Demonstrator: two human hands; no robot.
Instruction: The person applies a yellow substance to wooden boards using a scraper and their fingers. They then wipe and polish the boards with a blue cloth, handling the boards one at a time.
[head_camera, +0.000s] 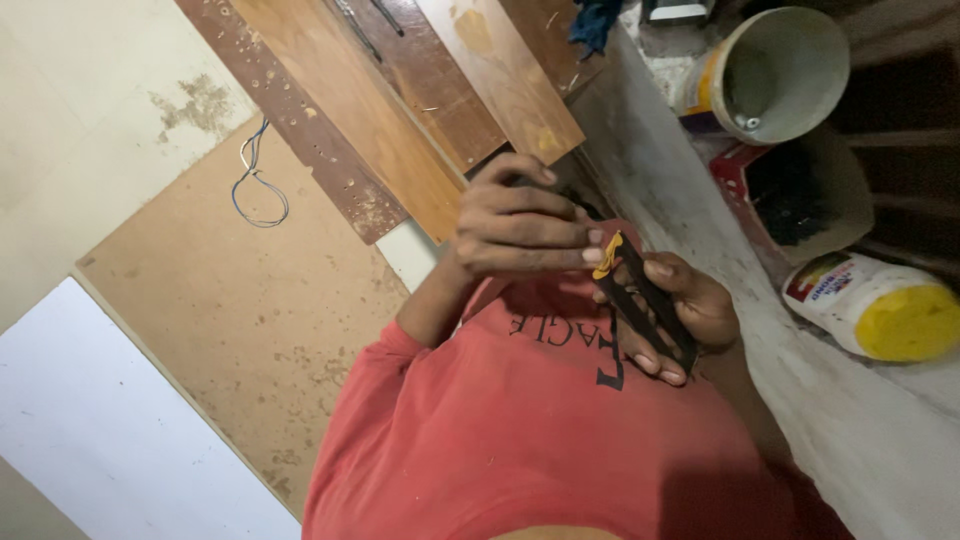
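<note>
My right hand (700, 305) holds a dark, flat, slotted strip (640, 305) in front of my red shirt (520, 420), fingers wrapped around its lower end. My left hand (520, 225) is curled above it, fingertips pinching a small yellow piece (607, 256) at the strip's upper end. What the yellow piece is cannot be made out. Both hands are close together, touching the same object.
Several wooden planks (400, 110) lie on a brown hardboard sheet (230, 310) beside a white board (110, 430). A looped blue wire (255, 185) rests on the hardboard. To the right of a grey ledge (680, 190) stand a white bucket (775, 70), a red box of dark screws (790, 195) and a yellow-capped white bottle (880, 305).
</note>
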